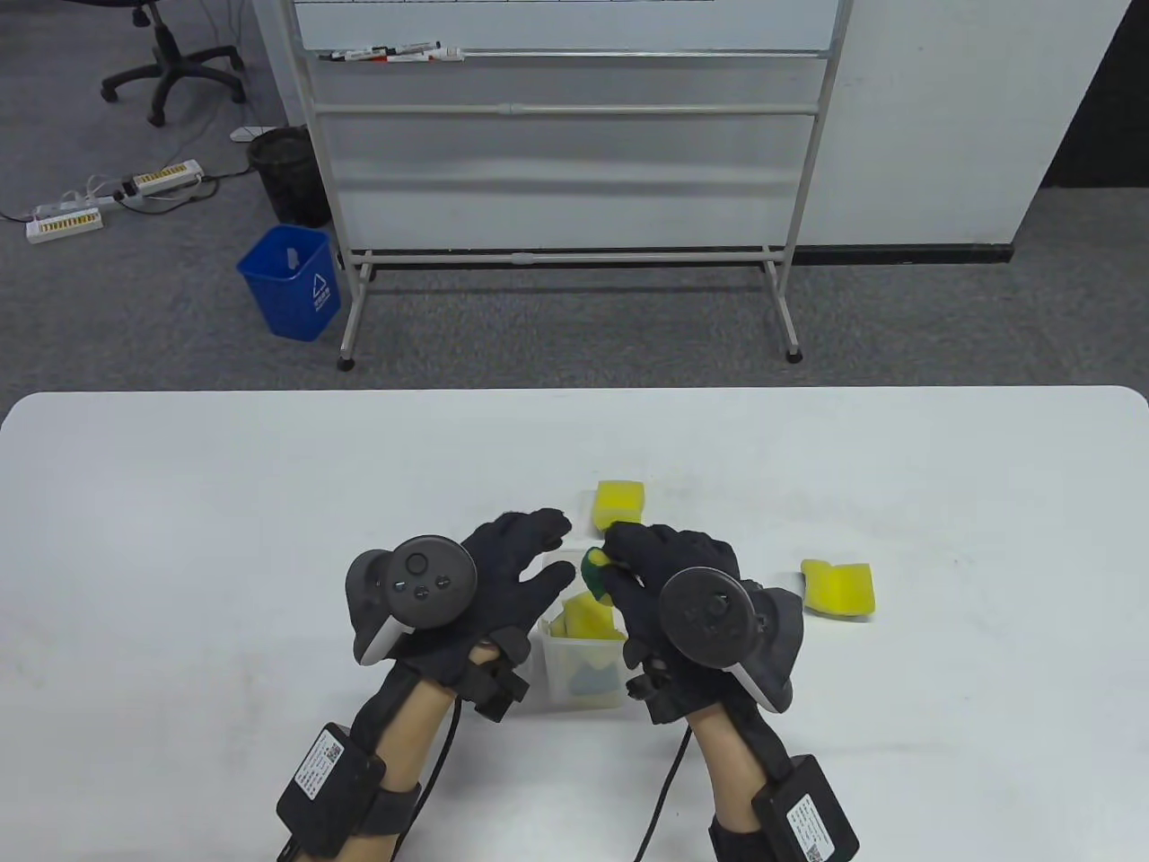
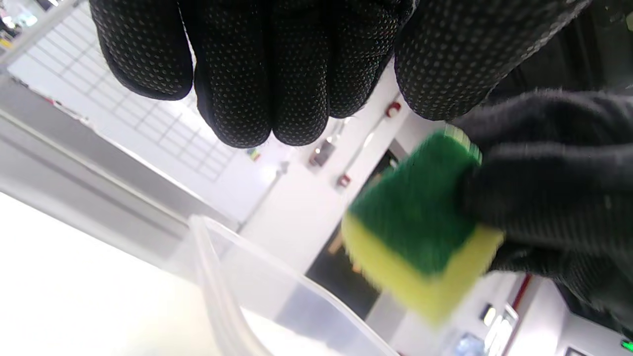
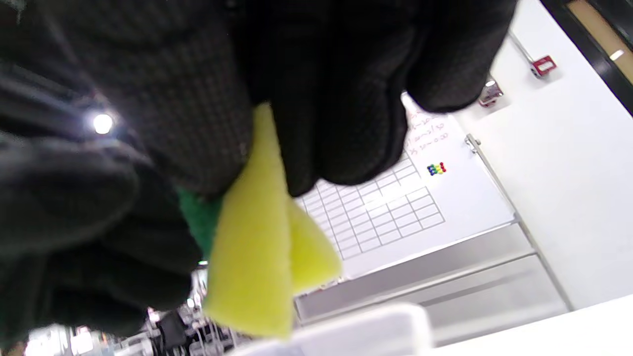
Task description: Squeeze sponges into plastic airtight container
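On my white table (image 1: 179, 539) I log one clear plastic airtight container (image 1: 582, 669), open-topped, standing near the front edge between my two hands; inside it I count a yellow sponge (image 1: 588, 618) reaching up to the rim and something bluish-green lower down that I cannot identify through the wall. My right hand (image 1: 669, 584), in its black sensor glove, grips a yellow sponge with a green scouring face (image 1: 594, 571), folded and pinched tight between the fingers, held directly above the container's mouth; the right wrist view shows the compressed yellow foam (image 3: 252, 247) poking out below the clenched fingers (image 3: 346, 123), with the container's rim (image 3: 376, 321) just beneath. My left hand (image 1: 512, 575) grasps nothing: its fingers are extended and spread over the left far corner of the container, and in the left wrist view the fingertips (image 2: 237, 89) hang free above the clear rim (image 2: 217, 277), close beside the held sponge (image 2: 415, 217). Also on the table: one loose yellow sponge (image 1: 620, 503) just beyond the hands, and another yellow sponge (image 1: 839, 588) to the right of my right hand, apart from the container.
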{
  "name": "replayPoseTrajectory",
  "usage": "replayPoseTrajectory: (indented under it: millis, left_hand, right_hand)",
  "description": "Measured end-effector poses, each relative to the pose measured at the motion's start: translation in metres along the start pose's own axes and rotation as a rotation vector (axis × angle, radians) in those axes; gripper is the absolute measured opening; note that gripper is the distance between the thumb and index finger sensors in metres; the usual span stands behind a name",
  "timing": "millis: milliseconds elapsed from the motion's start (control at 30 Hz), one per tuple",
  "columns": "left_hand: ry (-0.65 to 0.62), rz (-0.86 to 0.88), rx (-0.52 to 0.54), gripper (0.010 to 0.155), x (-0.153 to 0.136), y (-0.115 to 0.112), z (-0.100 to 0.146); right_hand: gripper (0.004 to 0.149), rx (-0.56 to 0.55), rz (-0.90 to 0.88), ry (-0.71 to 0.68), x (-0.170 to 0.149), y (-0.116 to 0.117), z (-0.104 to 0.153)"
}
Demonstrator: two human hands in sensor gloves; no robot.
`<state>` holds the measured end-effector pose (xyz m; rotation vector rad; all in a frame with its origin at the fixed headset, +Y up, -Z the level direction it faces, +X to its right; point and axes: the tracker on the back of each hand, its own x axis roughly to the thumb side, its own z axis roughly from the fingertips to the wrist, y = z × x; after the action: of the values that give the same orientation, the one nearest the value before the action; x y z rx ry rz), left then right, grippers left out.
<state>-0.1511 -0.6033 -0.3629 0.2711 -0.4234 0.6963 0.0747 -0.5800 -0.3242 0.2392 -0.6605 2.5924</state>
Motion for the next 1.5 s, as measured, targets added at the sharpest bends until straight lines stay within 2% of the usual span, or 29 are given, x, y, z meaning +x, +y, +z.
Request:
replayPoseTrajectory:
  millis: [200,433,567,733,833,933,1033,1133,1200,1333,1500]
  left_hand:
    - [0.022,-0.003,0.03,0.059,-0.006,0.007,0.001]
    - [0.05,-0.002,0.06,0.058,-0.012,0.015,0.002]
    - [0.058,-0.006,0.058,0.058,-0.013,0.016,0.002]
    - [0.083,-0.118,0.025,0.06,-0.014,0.016,0.001]
    - [0.112,-0.203,0.001,0.064,-0.017,0.016,0.0]
    - [0.141,-0.269,-0.021,0.066,-0.022,0.016,-0.001]
    - [0.157,-0.279,-0.041,0.067,-0.026,0.015,-0.001]
    - [0.164,-0.27,-0.057,0.067,-0.028,0.014,-0.003]
    - [0.165,-0.284,-0.069,0.068,-0.029,0.012,-0.003]
    - [0.17,-0.279,-0.092,0.068,-0.03,0.008,-0.004]
    - [0.181,-0.305,-0.134,0.069,-0.032,0.004,-0.005]
  right_hand:
    - [0.042,0.057,0.183,-0.022,0.008,0.022,0.0]
    - [0.037,0.083,0.187,-0.006,0.002,0.039,0.0]
    - [0.037,0.067,0.15,0.011,-0.001,0.034,-0.001]
    - [0.038,0.02,0.089,0.065,-0.013,0.02,-0.002]
    - [0.04,-0.047,0.031,0.135,-0.029,0.005,-0.004]
    - [0.041,-0.141,-0.019,0.251,-0.059,-0.014,-0.003]
    - [0.044,-0.176,-0.014,0.365,-0.087,-0.02,-0.002]
    - [0.054,-0.061,0.054,0.537,-0.127,-0.01,-0.001]
    - [0.058,0.08,0.088,0.637,-0.16,0.011,0.002]
    - [0.058,0.233,0.034,0.752,-0.2,0.046,0.014]
    - [0.059,0.357,0.021,0.814,-0.226,0.075,0.027]
